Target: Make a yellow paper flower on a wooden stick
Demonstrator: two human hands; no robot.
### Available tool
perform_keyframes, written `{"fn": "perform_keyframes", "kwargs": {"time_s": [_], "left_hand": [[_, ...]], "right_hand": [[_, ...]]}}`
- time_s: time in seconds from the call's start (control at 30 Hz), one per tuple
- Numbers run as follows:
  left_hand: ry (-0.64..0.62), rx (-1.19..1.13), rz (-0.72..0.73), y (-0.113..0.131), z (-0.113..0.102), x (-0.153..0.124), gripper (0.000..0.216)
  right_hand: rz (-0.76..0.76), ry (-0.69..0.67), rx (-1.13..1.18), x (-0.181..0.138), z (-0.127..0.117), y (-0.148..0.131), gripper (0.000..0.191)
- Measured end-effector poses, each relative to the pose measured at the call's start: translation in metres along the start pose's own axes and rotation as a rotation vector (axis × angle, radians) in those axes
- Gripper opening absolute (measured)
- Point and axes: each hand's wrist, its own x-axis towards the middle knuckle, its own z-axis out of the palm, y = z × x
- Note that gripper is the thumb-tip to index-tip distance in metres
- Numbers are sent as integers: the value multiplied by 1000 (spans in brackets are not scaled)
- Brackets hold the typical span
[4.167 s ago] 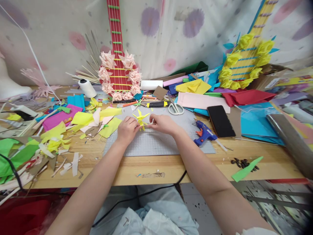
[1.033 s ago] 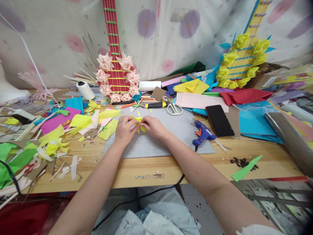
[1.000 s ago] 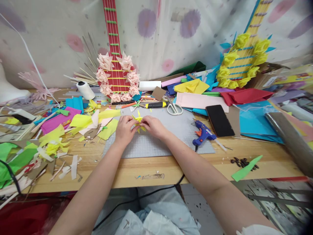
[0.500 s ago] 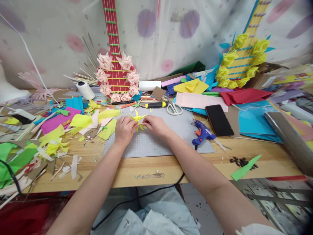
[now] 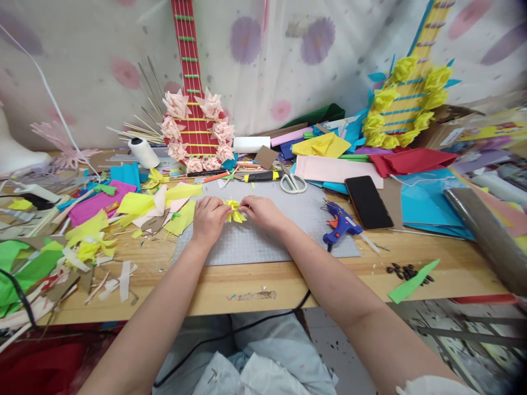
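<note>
Between the left hand and the right hand, a yellow paper flower is held over the grey cutting mat. Half a second ago its pointed petals spread up and down like a star; now the upper tips show shorter and the lower petals fan toward the person. Whether it was tilted or reshaped, I cannot tell. The fingers of both hands are pinched narrow on it, left and right, and the hands sit nearer each other than four seconds ago. Around them, little has changed: the blue glue gun still lies at the mat's right edge, the scissors at its far edge, and the black phone on the surface beyond the glue gun.
</note>
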Motion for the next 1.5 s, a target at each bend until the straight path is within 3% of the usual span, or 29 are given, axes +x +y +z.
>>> {"fn": "perform_keyframes", "kwargs": {"time_s": [0.3, 0.6, 0.8, 1.0, 1.2, 1.37, 1.5], "left_hand": [[-19, -9, 28, -2, 4, 0, 20], [14, -47, -89, 0, 14, 4, 22], [24, -99, -141, 0, 15, 5, 22], [92, -177, -162, 8, 8, 6, 37], [35, -117, -195, 8, 16, 5, 9], [87, -186, -305, 10, 19, 5, 10], [125, -297, -361, 11, 20, 5, 11]], "right_hand": [[-8, -4, 11, -2, -2, -3, 20], [45, 89, 39, 3, 10, -1, 18], [2, 107, 19, 4, 12, -3, 16], [129, 174, 64, 6, 13, -6, 14], [174, 212, 245, 8, 20, -6, 12], [238, 219, 543, 15, 30, 0, 10], [250, 228, 629, 20, 34, 2, 10]]}}
